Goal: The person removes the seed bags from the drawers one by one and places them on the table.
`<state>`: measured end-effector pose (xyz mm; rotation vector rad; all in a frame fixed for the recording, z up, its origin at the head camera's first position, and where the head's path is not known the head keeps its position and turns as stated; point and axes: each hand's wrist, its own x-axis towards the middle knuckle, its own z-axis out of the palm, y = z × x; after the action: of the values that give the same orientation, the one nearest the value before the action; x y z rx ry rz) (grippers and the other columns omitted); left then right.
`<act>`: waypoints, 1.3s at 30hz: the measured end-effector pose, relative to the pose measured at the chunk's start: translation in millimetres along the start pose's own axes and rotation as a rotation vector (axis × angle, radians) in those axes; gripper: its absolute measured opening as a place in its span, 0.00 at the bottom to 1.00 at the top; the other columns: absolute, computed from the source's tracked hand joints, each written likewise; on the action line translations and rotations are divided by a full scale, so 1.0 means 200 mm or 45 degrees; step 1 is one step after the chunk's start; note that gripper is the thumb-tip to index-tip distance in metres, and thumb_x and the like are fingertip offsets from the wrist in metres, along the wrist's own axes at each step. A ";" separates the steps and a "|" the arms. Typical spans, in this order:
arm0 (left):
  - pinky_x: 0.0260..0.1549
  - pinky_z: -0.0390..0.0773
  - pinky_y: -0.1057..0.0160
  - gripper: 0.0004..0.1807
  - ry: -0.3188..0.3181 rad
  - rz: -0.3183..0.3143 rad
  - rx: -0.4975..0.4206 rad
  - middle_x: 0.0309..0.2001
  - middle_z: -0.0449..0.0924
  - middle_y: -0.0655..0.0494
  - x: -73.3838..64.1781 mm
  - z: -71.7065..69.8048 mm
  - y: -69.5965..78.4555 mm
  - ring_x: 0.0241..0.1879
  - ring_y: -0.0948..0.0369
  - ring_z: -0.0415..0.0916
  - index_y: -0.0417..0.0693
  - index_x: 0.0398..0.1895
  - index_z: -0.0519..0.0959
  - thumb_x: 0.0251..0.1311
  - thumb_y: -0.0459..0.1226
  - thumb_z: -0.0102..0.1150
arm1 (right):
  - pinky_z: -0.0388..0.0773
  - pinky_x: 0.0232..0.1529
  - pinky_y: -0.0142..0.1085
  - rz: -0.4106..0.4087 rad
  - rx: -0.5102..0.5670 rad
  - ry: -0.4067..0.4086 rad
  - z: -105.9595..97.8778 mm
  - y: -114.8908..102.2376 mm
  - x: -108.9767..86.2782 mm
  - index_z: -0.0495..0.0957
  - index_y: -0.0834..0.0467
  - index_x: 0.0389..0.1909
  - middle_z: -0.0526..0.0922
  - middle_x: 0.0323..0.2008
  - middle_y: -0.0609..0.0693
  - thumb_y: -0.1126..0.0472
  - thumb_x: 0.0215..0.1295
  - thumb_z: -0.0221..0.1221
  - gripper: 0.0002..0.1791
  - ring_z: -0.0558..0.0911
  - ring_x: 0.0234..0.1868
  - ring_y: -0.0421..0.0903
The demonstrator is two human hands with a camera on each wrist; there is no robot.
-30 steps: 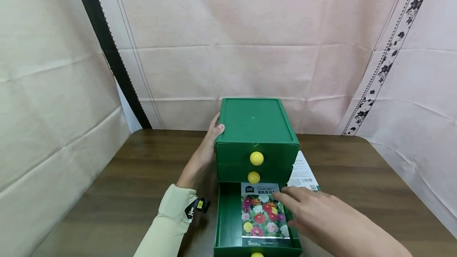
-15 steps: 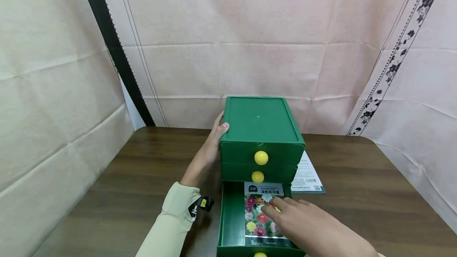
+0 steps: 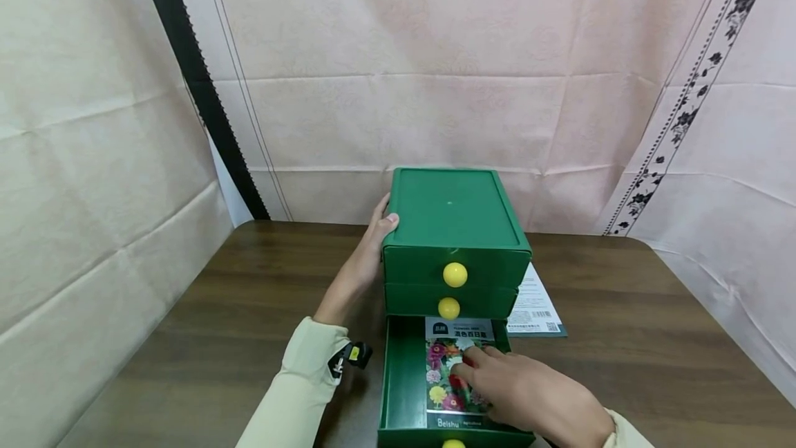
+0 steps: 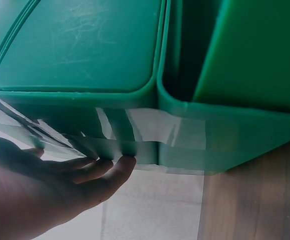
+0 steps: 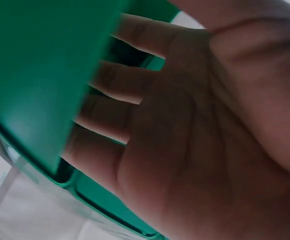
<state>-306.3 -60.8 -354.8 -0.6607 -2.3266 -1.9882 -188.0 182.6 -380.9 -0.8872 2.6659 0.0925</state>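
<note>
A green drawer box (image 3: 450, 206) with round yellow knobs stands on the table, its lowest drawer (image 3: 403, 372) pulled out toward me. In that drawer lies a flower seed packet (image 3: 437, 393) printed with bright blooms. My left hand (image 3: 367, 251) rests against the box's left side; in the left wrist view its fingers (image 4: 117, 172) lie along the green wall. My right hand (image 3: 528, 386) reaches over the drawer's right rim, fingertips down at the packet and covering part of it. The right wrist view shows the fingers (image 5: 102, 117) extended, their tips hidden behind the drawer wall.
Beside the box on the right, a white printed packet or sheet (image 3: 537, 310) with a barcode lies partly behind it. The brown wooden table (image 3: 249, 337) spreads out on both sides. Pale cloth (image 3: 435, 54) hangs behind and along the sides.
My right hand has moved left over the drawer and lowered toward the packet, uncovering the white sheet's corner. The left hand keeps its place on the box.
</note>
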 end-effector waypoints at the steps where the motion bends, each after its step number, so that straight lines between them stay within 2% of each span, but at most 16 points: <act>1: 0.74 0.47 0.30 0.42 -0.001 0.002 -0.006 0.85 0.40 0.48 0.00 0.00 0.00 0.82 0.45 0.42 0.62 0.87 0.35 0.77 0.60 0.31 | 0.84 0.50 0.42 0.010 0.015 -0.019 0.01 0.00 0.01 0.80 0.40 0.55 0.78 0.51 0.42 0.57 0.57 0.79 0.26 0.78 0.48 0.41; 6: 0.75 0.45 0.30 0.42 -0.002 0.001 -0.027 0.85 0.38 0.48 0.01 0.00 0.00 0.82 0.45 0.40 0.61 0.87 0.35 0.76 0.59 0.31 | 0.83 0.55 0.44 0.044 0.061 -0.062 0.00 0.02 0.02 0.78 0.38 0.59 0.75 0.55 0.42 0.55 0.56 0.80 0.31 0.76 0.53 0.42; 10: 0.75 0.45 0.30 0.42 0.006 -0.009 -0.035 0.85 0.38 0.49 0.01 0.00 0.00 0.82 0.46 0.40 0.62 0.87 0.35 0.76 0.59 0.32 | 0.83 0.53 0.43 0.026 0.088 -0.047 0.01 0.02 0.03 0.76 0.39 0.59 0.73 0.56 0.42 0.54 0.54 0.81 0.33 0.76 0.52 0.42; 13: 0.74 0.46 0.30 0.42 0.010 -0.016 -0.033 0.85 0.39 0.50 0.00 0.01 0.01 0.82 0.46 0.41 0.63 0.87 0.35 0.76 0.59 0.32 | 0.83 0.52 0.42 0.034 0.117 -0.052 0.02 0.03 0.03 0.74 0.41 0.62 0.72 0.61 0.45 0.54 0.53 0.81 0.37 0.76 0.55 0.44; 17: 0.74 0.46 0.29 0.42 0.011 -0.028 -0.035 0.85 0.39 0.49 0.00 0.01 0.00 0.82 0.45 0.41 0.65 0.87 0.35 0.76 0.60 0.32 | 0.82 0.57 0.46 0.085 0.124 -0.081 0.03 0.03 0.05 0.69 0.44 0.69 0.68 0.70 0.49 0.53 0.52 0.81 0.44 0.75 0.66 0.49; 20: 0.74 0.46 0.29 0.42 0.011 -0.029 -0.044 0.85 0.38 0.50 0.01 0.01 0.00 0.82 0.45 0.41 0.66 0.87 0.35 0.76 0.60 0.33 | 0.78 0.63 0.49 0.113 0.111 -0.101 0.03 0.02 0.07 0.67 0.45 0.71 0.68 0.72 0.51 0.52 0.52 0.81 0.47 0.72 0.71 0.52; 25: 0.74 0.46 0.29 0.42 0.014 -0.024 -0.045 0.85 0.39 0.50 0.01 0.01 0.00 0.82 0.46 0.41 0.66 0.87 0.35 0.76 0.61 0.33 | 0.76 0.67 0.51 0.119 0.080 -0.101 0.05 0.02 0.08 0.66 0.47 0.74 0.68 0.73 0.52 0.52 0.52 0.81 0.50 0.70 0.74 0.53; 31: 0.74 0.47 0.30 0.42 0.002 -0.023 -0.036 0.85 0.40 0.49 0.01 0.02 0.00 0.82 0.45 0.42 0.64 0.87 0.35 0.75 0.60 0.33 | 0.78 0.63 0.50 0.104 0.049 -0.077 0.05 0.04 0.08 0.66 0.47 0.73 0.70 0.71 0.52 0.49 0.52 0.81 0.49 0.72 0.72 0.52; 34: 0.74 0.46 0.30 0.42 0.006 -0.025 -0.031 0.85 0.39 0.49 0.01 0.02 0.01 0.82 0.45 0.42 0.63 0.87 0.35 0.76 0.59 0.32 | 0.79 0.61 0.49 0.092 0.052 -0.078 0.05 0.04 0.07 0.67 0.47 0.71 0.72 0.68 0.51 0.49 0.53 0.80 0.46 0.75 0.68 0.52; 39: 0.74 0.46 0.29 0.41 0.009 -0.017 -0.029 0.85 0.38 0.50 0.00 0.01 0.01 0.82 0.45 0.41 0.62 0.87 0.35 0.77 0.59 0.31 | 0.80 0.61 0.52 0.086 0.037 -0.092 0.02 0.03 0.07 0.71 0.47 0.66 0.73 0.71 0.53 0.49 0.55 0.80 0.40 0.76 0.68 0.54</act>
<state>-305.7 -59.5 -353.8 -0.6394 -2.3142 -2.0220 -200.4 179.8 -390.3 -0.7700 2.6233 0.0993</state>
